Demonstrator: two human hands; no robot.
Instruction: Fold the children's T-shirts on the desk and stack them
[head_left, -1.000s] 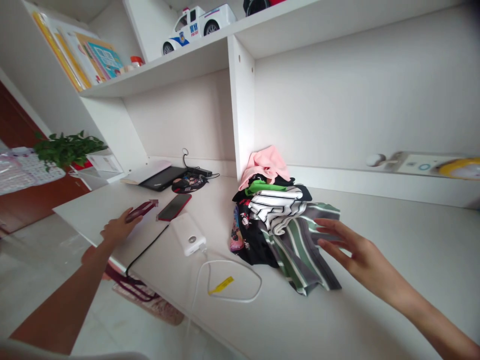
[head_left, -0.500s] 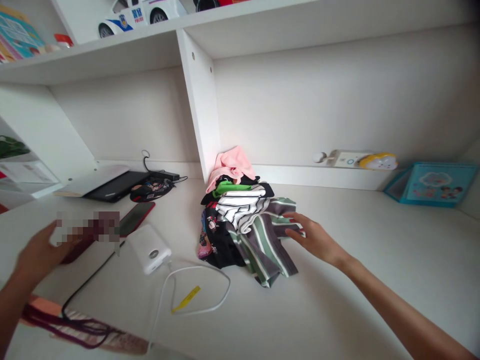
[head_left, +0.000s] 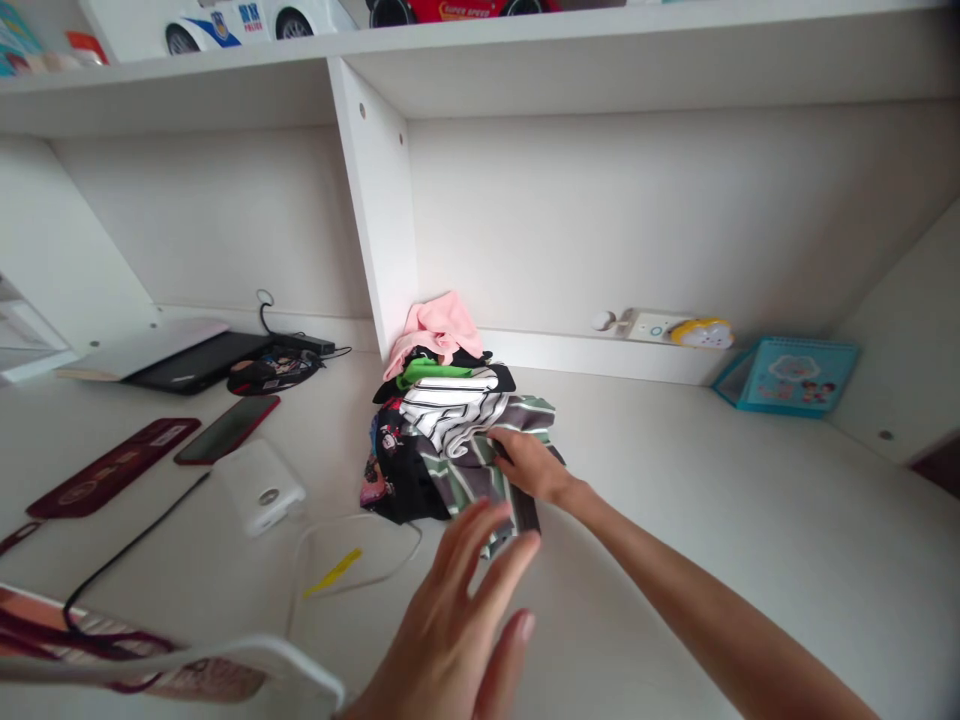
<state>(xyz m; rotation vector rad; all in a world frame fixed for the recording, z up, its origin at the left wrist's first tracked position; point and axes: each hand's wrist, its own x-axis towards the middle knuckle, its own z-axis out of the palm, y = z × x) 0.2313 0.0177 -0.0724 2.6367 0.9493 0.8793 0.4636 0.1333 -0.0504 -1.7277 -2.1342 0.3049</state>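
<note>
A pile of clothes stands on the desk, with a green, grey and white striped garment (head_left: 465,485) at its front right. My right hand (head_left: 529,465) is on that garment, its thumb and fingers closed on the cloth near the white-and-black striped garment (head_left: 457,410). Nearer to me, my left hand (head_left: 457,610) is raised with its fingers spread and holds nothing. It hides part of the striped garment's front. A black printed garment (head_left: 409,480) lies at the pile's left, with green cloth (head_left: 431,372) and pink cloth (head_left: 442,325) higher up.
Left of the pile lie a white power bank (head_left: 259,490), a phone (head_left: 229,430), a dark red flat box (head_left: 112,468) and a black laptop (head_left: 199,365). A blurred white cable (head_left: 262,650) crosses the lower left. A blue desk calendar (head_left: 795,375) stands at right.
My left hand has left the dark red box, which now lies on the desk, and has come across toward the pile. My right hand has moved further in over the striped garment.
</note>
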